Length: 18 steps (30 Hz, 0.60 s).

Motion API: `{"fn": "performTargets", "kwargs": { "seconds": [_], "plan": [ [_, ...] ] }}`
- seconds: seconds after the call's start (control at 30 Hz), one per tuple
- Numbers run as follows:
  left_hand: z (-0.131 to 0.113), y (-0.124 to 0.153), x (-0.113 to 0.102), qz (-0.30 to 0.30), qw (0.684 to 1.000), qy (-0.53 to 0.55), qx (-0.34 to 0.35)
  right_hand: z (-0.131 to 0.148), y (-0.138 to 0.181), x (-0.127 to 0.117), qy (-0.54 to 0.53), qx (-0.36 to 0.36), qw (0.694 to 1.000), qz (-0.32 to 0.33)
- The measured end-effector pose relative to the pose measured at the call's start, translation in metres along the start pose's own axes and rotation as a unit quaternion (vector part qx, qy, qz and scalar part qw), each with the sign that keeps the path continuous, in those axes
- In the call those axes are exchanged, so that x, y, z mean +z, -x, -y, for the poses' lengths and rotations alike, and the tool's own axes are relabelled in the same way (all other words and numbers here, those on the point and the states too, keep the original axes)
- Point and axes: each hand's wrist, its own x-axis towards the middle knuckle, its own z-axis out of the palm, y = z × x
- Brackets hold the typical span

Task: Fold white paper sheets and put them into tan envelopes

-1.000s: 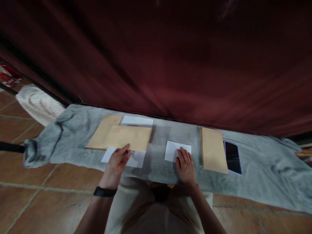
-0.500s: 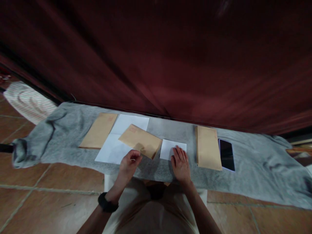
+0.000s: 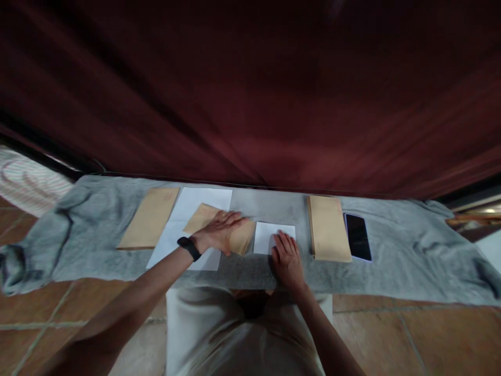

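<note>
My left hand (image 3: 221, 232) lies flat with its fingers stretched out on a brown envelope (image 3: 200, 216), which rests askew on a white sheet (image 3: 203, 200). My right hand (image 3: 287, 257) presses flat, fingers apart, on a small folded white paper (image 3: 266, 233) just right of that envelope. A black band (image 3: 189, 247) circles my left wrist. All of it lies on a grey cloth (image 3: 407, 250) spread over the floor.
A second brown envelope (image 3: 149, 224) lies left of the white sheet. A stack of brown envelopes (image 3: 327, 227) and a dark phone (image 3: 357, 236) lie to the right. A dark red curtain (image 3: 250, 94) hangs behind. Tiled floor (image 3: 410, 339) and striped fabric (image 3: 27, 183) surround the cloth.
My left hand slid the top brown envelope rightward off the left pile and has come to rest flat on it beside the folded paper. My right hand stayed on the paper.
</note>
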Motion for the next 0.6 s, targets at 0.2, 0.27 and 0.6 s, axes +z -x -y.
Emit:
{"fn": "performTargets", "kwargs": {
  "seconds": [0.2, 0.27, 0.6],
  "plan": [
    [-0.002, 0.009, 0.003, -0.045, 0.998, -0.030, -0.014, 0.002, -0.001, -0.004, 0.001, 0.007, 1.000, 0.003],
    [-0.008, 0.014, 0.002, -0.054, 0.998, -0.038, -0.026, 0.002, -0.002, -0.005, 0.000, 0.007, 1.000, 0.006],
    [-0.016, 0.022, 0.003, -0.012, 1.000, 0.013, -0.024, 0.001, -0.001, -0.004, -0.001, 0.009, 1.000, 0.019]
  ]
}}
